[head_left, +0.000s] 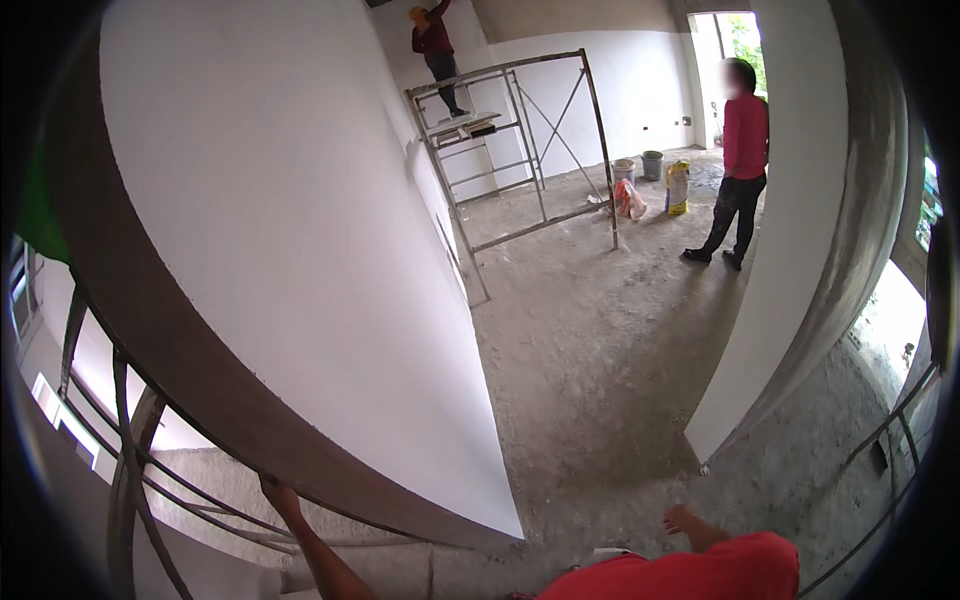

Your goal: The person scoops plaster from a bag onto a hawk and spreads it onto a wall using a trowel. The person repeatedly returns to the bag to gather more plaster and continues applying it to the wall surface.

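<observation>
My left hand [282, 496] is raised at the lower left, against the brown lower band [200, 340] of the white wall. A thin dark metal rail [205, 515] passes close to it. Its fingers are dark and partly hidden, so whether they grip the rail or just touch the wall edge is unclear. My right hand [686, 522] hangs in front of my red sleeve [690, 570], low and right of the middle. Its fingers look loosely apart with nothing in them, above the rough concrete floor [590, 400].
Beyond the opening stands a metal scaffold [530, 150] with a person [435, 45] up on it. Another person [745, 140] in a red top stands at the right. Buckets [652, 165] and a yellow sack [677, 190] sit behind. A white wall end [780, 270] borders the opening.
</observation>
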`<state>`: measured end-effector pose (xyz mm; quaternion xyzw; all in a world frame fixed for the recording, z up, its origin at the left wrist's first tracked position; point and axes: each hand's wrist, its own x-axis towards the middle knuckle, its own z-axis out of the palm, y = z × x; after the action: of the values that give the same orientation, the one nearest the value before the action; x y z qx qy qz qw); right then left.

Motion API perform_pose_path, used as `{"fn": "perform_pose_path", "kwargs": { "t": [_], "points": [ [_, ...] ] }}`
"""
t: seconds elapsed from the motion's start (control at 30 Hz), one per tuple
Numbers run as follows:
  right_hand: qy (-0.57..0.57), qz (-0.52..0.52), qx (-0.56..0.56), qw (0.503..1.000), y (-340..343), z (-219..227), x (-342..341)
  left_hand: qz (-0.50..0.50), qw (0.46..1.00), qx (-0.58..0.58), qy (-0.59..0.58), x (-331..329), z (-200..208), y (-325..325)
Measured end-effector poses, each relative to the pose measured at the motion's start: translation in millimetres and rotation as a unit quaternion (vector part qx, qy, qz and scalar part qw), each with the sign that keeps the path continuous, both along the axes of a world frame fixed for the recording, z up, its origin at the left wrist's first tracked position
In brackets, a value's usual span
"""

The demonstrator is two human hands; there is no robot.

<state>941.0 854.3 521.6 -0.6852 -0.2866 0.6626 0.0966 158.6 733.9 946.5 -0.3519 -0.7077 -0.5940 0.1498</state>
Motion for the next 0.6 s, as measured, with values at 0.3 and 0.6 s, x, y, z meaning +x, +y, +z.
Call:
{"fn": "perform_pose_path", "kwargs": {
  "t": [0.3, 0.6],
  "points": [
    [-0.09, 0.153, -0.096, 0.979, -58.4, 43.5, -11.8, -0.003, 0.999, -0.01, -0.052, 16.6, 0.0, 7.4],
    [-0.075, 0.153, -0.105, 0.98, -50.2, -14.5, 47.6, -0.02, 0.998, 0.005, -0.057, 10.3, -19.4, 18.9]
  ]
}}
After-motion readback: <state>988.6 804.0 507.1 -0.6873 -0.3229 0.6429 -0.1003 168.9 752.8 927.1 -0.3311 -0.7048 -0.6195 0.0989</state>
